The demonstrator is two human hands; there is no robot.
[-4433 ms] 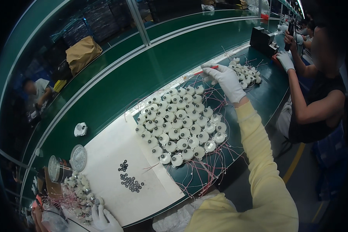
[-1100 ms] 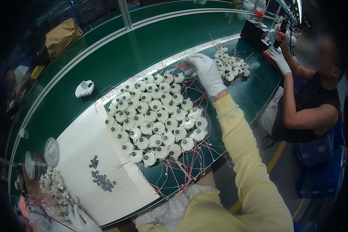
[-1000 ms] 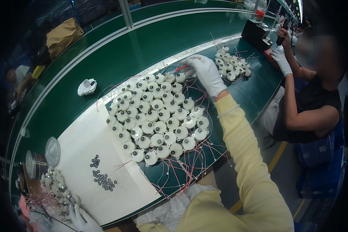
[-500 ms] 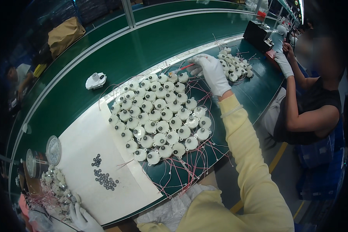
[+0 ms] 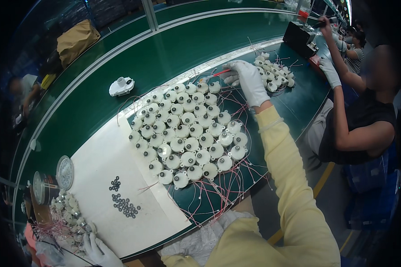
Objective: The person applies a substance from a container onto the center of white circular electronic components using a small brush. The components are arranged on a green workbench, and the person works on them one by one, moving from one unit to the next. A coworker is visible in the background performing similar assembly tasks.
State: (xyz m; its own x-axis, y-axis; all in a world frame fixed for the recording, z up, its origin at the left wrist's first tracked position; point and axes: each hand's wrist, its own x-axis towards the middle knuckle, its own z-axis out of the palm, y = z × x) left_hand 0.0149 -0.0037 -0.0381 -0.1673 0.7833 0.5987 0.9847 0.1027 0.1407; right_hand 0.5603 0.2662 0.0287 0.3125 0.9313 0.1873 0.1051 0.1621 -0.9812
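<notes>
My right hand (image 5: pixel 247 81), in a white glove, pinches a thin red stick (image 5: pixel 221 73) at the far edge of a dense group of round white plastic housings (image 5: pixel 188 118). The stick's tip is among the farthest housings; I cannot make out whether it touches one. Most housings carry a small dark ring or post on top, and thin red and white wires trail from them. Low at the left, my left hand (image 5: pixel 100 252), also gloved, has its fingers stretched out beside a heap of small white parts with wires (image 5: pixel 69 208). Its wrist is cut off by the lower edge.
Small dark rings (image 5: pixel 125 207) lie on a white sheet (image 5: pixel 98 173). Two round tubs (image 5: pixel 65 172) stand at the left. A white housing (image 5: pixel 121 86) sits on the green belt (image 5: pixel 165 46). More housings (image 5: pixel 274 73) lie at the far right, near a co-worker (image 5: pixel 358 120) and a black box (image 5: pixel 298 39).
The lone white housing has shifted right along the belt. The co-worker has raised a dark tool. My right hand keeps the red stick at the far housings; the view has shifted slightly.
</notes>
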